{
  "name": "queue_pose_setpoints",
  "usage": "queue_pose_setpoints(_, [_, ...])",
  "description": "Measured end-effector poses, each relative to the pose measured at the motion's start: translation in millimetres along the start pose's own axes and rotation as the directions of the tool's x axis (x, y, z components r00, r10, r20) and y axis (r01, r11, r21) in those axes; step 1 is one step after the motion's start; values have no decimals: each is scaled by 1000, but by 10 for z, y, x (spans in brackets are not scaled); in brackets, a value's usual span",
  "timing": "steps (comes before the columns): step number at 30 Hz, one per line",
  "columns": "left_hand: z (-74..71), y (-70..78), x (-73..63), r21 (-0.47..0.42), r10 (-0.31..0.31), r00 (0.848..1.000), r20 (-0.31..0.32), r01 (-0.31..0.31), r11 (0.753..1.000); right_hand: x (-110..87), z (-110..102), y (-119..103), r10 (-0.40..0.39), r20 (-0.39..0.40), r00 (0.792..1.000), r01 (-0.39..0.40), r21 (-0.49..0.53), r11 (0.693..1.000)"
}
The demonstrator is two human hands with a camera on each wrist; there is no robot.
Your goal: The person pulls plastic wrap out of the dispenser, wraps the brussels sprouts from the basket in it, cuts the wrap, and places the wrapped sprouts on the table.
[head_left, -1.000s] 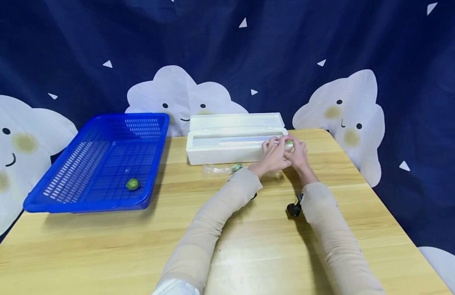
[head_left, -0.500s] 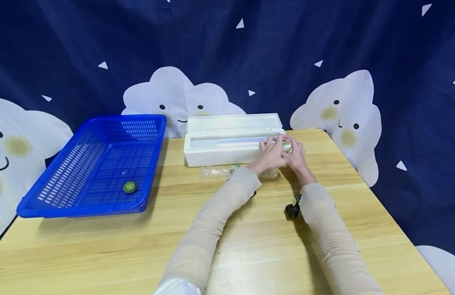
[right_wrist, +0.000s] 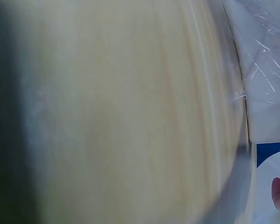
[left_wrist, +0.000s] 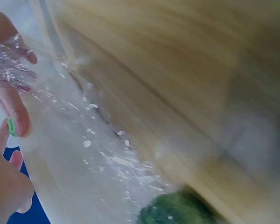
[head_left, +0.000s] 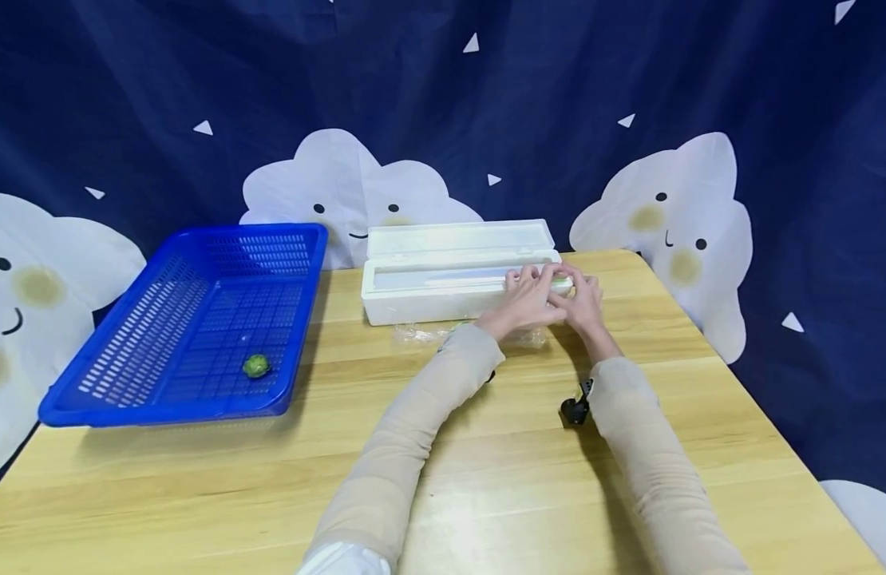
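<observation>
A white cling film box stands at the back of the table with its lid raised. Both hands meet at its right end. The left hand arches its fingers over the front rim; its thumb points right along the front. The right hand curls round the corner, pinching a small green slider that a left fingertip also touches. Clear film hangs crumpled along the box front and overlaps the right hand. A Brussels sprout lies at the film, mostly hidden by the left sleeve in the head view.
A blue plastic basket stands at the left with another Brussels sprout in it. A black wrist camera hangs under the right sleeve. A dark blue curtain with cloud faces hangs behind the table.
The head view has shifted slightly. Both hands stay at the box's right end, and the green slider shows less between the fingers. The left sleeve covers more of the sprout by the film.
</observation>
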State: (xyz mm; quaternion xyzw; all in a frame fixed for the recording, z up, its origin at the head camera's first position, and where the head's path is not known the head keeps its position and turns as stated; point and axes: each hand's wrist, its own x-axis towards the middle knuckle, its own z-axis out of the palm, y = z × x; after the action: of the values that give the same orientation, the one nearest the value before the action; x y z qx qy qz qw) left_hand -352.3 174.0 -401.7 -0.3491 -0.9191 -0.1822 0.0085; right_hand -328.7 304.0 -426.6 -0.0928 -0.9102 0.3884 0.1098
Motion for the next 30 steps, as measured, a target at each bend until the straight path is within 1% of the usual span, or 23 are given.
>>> queue_pose_setpoints(7, [-25, -50, -68, 76, 18, 1000, 12, -19, 997, 3, 1, -33, 12, 10, 1000, -12, -30, 999])
queue_pose_setpoints(10, [-37, -105, -109, 108, 25, 1000, 11, -26, 994, 10, 19, -40, 17, 12, 1000, -16, -31, 999])
queue_pose_setpoints(13, [-61, -196, -192, 141, 31, 999, 14, -32, 989, 9, 22, -11, 2, -1, 1000, -2, -13, 1000])
queue_pose_setpoints(15, [-85, -270, -274, 152, 40, 999, 16, -42, 987, -5, -6, 39, -2, -13, 1000, 2, -2, 1000])
queue_pose_setpoints(16, [-109, -321, -322, 151, 36, 999, 10, -37, 988, 2, -16, 61, -6, -18, 1000, 6, 4, 1000])
queue_pose_setpoints(20, [-215, -507, -505, 146, 9, 1000, -7, -8, 989, 14, -139, 161, 12, -15, 1000, -12, 17, 1000])
queue_pose_setpoints(24, [-316, -660, -648, 146, -52, 998, -35, 56, 988, 39, -312, 255, 28, -11, 1000, -28, 11, 1000])
queue_pose_setpoints(27, [-381, -783, -735, 167, -114, 991, -76, 125, 978, 91, -412, 314, 26, -8, 1000, -26, 3, 1000])
queue_pose_setpoints(30, [-410, -829, -756, 184, -146, 983, -109, 164, 969, 94, -558, 426, 42, -26, 999, -43, -18, 999])
